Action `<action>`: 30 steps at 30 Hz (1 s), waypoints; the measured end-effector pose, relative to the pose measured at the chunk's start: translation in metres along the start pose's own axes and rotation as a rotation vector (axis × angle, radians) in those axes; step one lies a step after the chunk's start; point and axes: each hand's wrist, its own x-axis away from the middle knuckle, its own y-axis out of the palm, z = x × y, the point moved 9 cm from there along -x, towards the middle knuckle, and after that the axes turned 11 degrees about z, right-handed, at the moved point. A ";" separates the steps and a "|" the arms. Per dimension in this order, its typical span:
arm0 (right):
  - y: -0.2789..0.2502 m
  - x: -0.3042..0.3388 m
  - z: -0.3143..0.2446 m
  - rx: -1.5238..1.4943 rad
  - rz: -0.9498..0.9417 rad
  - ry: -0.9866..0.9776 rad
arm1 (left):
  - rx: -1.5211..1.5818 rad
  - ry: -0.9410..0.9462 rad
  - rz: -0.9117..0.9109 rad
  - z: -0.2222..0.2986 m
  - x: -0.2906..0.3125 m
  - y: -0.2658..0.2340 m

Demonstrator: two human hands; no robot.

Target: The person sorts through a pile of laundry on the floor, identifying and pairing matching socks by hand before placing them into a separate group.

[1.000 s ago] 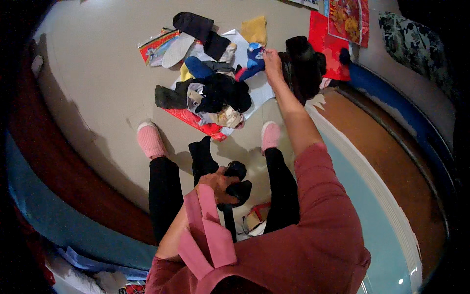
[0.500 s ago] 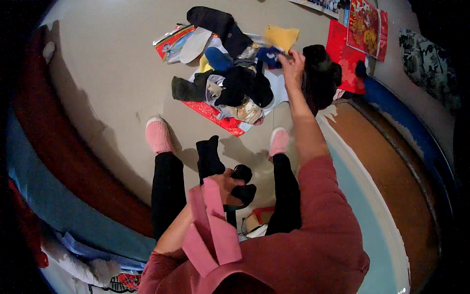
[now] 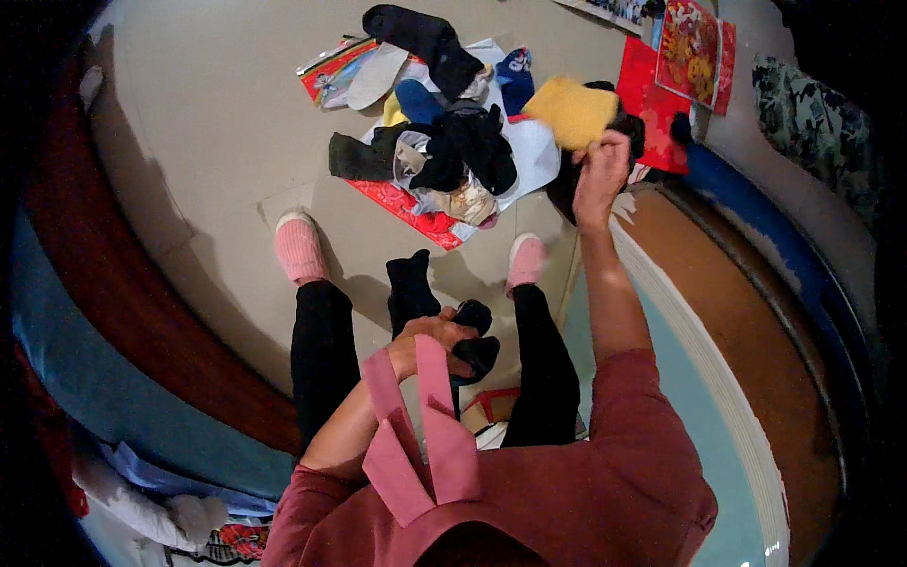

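Note:
My left hand [image 3: 436,331] is closed around a bundle of black socks [image 3: 410,283] between my knees; its ends hang out on both sides. My right hand [image 3: 602,180], stretched forward, pinches the lower edge of a yellow sock-like cloth [image 3: 570,111], slightly blurred. Under and behind that hand lies a dark brown fluffy item [image 3: 564,184], partly hidden. To the left, a heap of mixed socks [image 3: 463,151] in black, grey, beige and olive covers a white and red sheet [image 3: 536,156]. A blue sock with a white print [image 3: 516,83] rests at the heap's right side.
A pale insole [image 3: 377,77] and a colourful package [image 3: 326,71] lie at the heap's far left. Red printed bags [image 3: 694,52] are at the far right. Low furniture curves along both sides. My feet in pink shoes [image 3: 300,248] stand before the heap.
My right hand has taken hold of the yellow cloth and brought it right and nearer. The blue sock has shifted and lies more upright. My left hand still grips the black socks.

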 end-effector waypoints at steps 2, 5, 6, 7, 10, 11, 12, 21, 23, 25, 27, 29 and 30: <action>0.006 0.028 0.033 0.291 -0.104 0.123 | 0.011 0.010 0.001 0.000 0.004 -0.003; 0.053 0.054 0.088 0.734 -0.537 -0.126 | 0.011 -0.016 -0.019 -0.007 0.009 -0.001; 0.068 0.052 0.091 0.850 -0.529 -0.280 | 0.008 -0.057 -0.047 -0.008 0.010 0.000; 0.083 0.033 0.094 0.867 -0.441 -0.362 | 0.007 -0.100 -0.074 -0.012 0.010 0.003; 0.152 -0.009 0.098 0.749 -0.265 -0.249 | -0.034 -0.102 0.017 -0.028 0.020 0.018; 0.151 -0.025 0.101 0.805 -0.118 -0.339 | -0.026 -0.078 0.013 -0.029 0.017 0.016; 0.159 -0.035 0.102 0.838 0.008 -0.423 | -0.011 -0.081 0.024 -0.025 0.021 0.010; 0.142 0.009 0.019 0.557 -0.160 -0.297 | 0.049 -0.042 0.057 -0.024 0.025 -0.007; 0.126 0.045 -0.028 0.728 -0.238 -0.597 | 0.031 -0.043 0.032 -0.018 0.025 -0.007; 0.114 0.084 -0.030 0.704 -0.456 -0.607 | 0.023 -0.034 0.013 -0.013 0.021 -0.006; 0.101 0.118 0.004 0.740 -0.802 -0.716 | -0.011 -0.016 0.018 -0.012 0.019 -0.005; 0.096 0.154 0.028 0.686 -1.051 -0.740 | -0.030 -0.008 0.014 -0.012 0.017 -0.003; 0.095 0.166 0.041 0.701 -1.179 -0.721 | -0.028 -0.010 0.008 -0.014 0.016 -0.002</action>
